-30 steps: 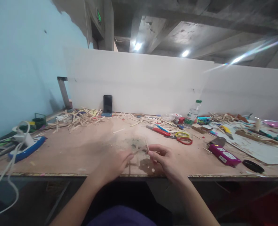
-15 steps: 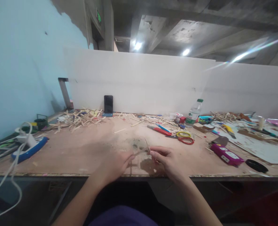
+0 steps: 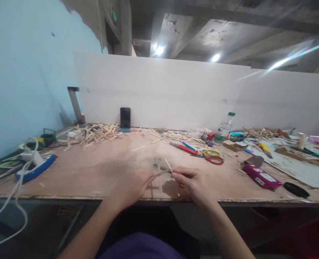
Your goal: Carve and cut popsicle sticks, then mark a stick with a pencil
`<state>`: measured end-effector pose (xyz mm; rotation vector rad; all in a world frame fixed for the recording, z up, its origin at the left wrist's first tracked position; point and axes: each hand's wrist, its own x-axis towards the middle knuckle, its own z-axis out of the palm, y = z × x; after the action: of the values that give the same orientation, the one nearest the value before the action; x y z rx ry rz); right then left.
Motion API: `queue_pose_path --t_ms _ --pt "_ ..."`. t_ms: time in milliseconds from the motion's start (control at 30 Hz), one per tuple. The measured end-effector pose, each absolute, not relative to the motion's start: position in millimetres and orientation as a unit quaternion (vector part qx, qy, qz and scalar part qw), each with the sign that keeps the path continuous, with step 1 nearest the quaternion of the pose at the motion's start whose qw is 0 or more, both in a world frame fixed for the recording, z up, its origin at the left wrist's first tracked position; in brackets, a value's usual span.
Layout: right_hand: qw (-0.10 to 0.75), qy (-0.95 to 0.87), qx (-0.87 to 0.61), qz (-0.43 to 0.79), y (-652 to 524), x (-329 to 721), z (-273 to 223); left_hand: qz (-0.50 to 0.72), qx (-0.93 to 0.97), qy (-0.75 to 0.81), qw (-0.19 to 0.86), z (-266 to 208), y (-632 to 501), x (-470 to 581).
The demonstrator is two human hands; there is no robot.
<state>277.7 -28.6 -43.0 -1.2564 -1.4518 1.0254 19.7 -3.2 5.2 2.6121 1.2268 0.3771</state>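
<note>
My left hand (image 3: 139,182), near the table's front edge, is closed in a pinch on one end of a thin greyish-brown strip (image 3: 161,172). That strip reaches across toward my right hand (image 3: 189,181). Between the thumb and fingers of my right hand is a thin pale wooden stick (image 3: 168,165), tilted up and to the left. Stick and strip meet or cross near my right fingertips; whether they touch I cannot tell. Below them another wooden stick (image 3: 159,182) lies on the tabletop, beside a dark stained patch.
Behind my hands lie red-handled pliers (image 3: 187,149) and scissors (image 3: 212,157). Wooden stick piles (image 3: 97,136), a phone (image 3: 125,118) and a bottle (image 3: 224,129) line the back. A purple box-shaped item (image 3: 261,176) sits right; a blue-edged power strip (image 3: 36,169) sits left.
The stick in my right hand leans slightly more to the left. Both hands stay nearly in place, and the whole view has shifted a little.
</note>
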Motion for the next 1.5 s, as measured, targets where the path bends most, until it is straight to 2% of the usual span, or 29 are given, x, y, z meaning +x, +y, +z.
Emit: queue_pose_path --t_ms 767,1500 --pt "0.423 -0.651 -0.492 0.393 -28.0 279.1 -43.9 0.090 0.893 0.426 0.113 6.7 -4.2 17.6" --pt "0.410 -0.721 -0.444 0.340 -32.6 264.6 -33.0 0.145 0.913 0.362 0.118 -4.1 3.0 21.7"
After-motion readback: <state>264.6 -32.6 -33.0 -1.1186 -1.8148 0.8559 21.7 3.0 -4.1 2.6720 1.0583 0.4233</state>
